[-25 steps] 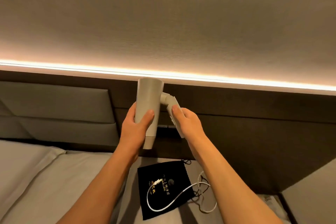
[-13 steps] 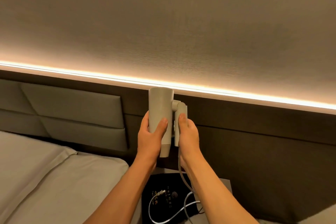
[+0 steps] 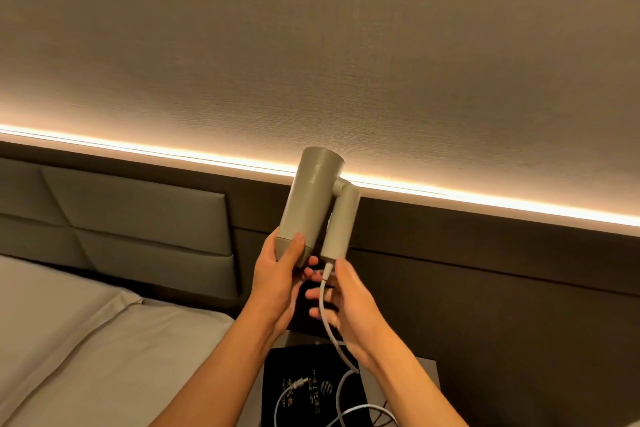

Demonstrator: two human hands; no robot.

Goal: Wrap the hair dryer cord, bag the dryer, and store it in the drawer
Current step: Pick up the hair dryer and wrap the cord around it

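Observation:
I hold a grey-green hair dryer (image 3: 308, 198) up in front of the wall, its handle (image 3: 341, 222) folded down alongside the barrel. My left hand (image 3: 277, 274) grips the barrel's lower end. Just under the handle's end, my right hand (image 3: 349, 305) has its fingers spread, and the white cord (image 3: 325, 315) runs down across its palm between thumb and fingers. The cord drops to loose loops on a black drawstring bag (image 3: 304, 371) lying flat on the nightstand, with the plug (image 3: 294, 384) resting on the bag. No drawer is in view.
A bed with grey sheets (image 3: 104, 350) fills the lower left, backed by a padded headboard (image 3: 131, 218). A dark wall panel (image 3: 502, 305) sits behind the nightstand (image 3: 426, 371), and a lit LED strip (image 3: 173, 151) runs along its top.
The handle has folded in against the barrel. My left hand slid down to the barrel's lower end. My right hand left the handle and dropped to the cord below it.

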